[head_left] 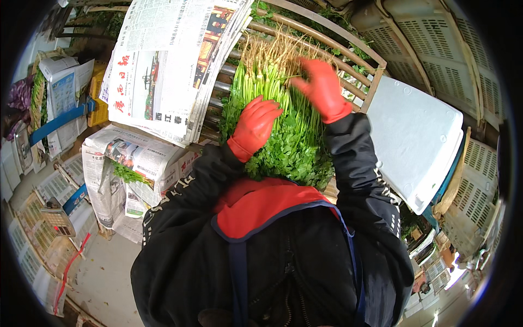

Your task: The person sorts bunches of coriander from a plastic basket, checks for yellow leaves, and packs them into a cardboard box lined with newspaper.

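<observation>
A thick heap of coriander point(286, 139) lies in front of me, its pale stems and brown roots pointing away and its green leaves toward my apron. My left hand point(255, 126), in a red rubber glove, rests on the stems at the left with its fingers laid flat. At the upper right of the heap, my right hand point(322, 90) in a matching glove is by the roots, thumb and fingers apart. It is slightly blurred, and nothing shows between its fingers. The heap rests on a rack of rounded bars point(348, 84).
A stack of newspapers point(169, 65) lies just left of the coriander. A white foam lid point(417, 139) sits close by on the right. Farther left are a newspaper-lined box point(128, 150) with greens and a yellow crate point(98, 90). Slotted plastic crates point(438, 46) stand at the upper right.
</observation>
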Demonstrator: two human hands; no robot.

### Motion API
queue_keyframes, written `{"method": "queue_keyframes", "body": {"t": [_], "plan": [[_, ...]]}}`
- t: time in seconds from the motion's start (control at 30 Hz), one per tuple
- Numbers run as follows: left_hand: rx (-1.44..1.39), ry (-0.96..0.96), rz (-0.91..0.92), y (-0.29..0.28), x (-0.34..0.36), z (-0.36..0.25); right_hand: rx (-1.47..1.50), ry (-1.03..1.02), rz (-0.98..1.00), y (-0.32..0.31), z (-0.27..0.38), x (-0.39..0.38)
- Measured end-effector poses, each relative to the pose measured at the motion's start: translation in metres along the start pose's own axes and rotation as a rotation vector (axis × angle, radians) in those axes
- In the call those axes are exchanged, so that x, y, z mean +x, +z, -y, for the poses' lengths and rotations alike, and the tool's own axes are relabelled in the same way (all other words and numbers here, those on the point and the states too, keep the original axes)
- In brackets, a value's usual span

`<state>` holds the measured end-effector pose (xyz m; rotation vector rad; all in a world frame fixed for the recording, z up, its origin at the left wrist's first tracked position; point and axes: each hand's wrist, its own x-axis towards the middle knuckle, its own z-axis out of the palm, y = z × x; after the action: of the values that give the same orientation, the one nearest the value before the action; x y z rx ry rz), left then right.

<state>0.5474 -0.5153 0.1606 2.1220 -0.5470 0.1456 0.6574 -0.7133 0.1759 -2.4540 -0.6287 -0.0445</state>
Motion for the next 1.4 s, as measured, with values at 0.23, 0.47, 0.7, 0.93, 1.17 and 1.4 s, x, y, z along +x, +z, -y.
{"method": "queue_keyframes", "body": {"t": [0.23,0.47,0.7,0.93,1.17,1.4], "plan": [[-0.033,-0.057,-0.074,-0.007,-0.001,0.001,0.087,0.264,-0.031,0.019,-0.034,0.001],[-0.066,-0.066,-0.114,-0.005,-0.001,-0.001,0.071,0.323,-0.219,-0.043,-0.038,0.018],[0.036,-0.024,-0.151,-0.01,0.0,-0.007,0.667,0.287,0.21,0.037,0.034,0.004],[0.027,-0.172,-0.217,-0.003,-0.005,-0.001,0.542,0.322,0.162,0.046,0.034,0.0],[0.079,-0.202,-0.259,0.001,-0.004,-0.001,0.164,0.011,-0.049,0.051,0.034,0.003],[0.028,-0.237,-0.209,0.001,-0.008,0.002,0.463,0.236,0.105,0.062,0.029,0.015]]}}
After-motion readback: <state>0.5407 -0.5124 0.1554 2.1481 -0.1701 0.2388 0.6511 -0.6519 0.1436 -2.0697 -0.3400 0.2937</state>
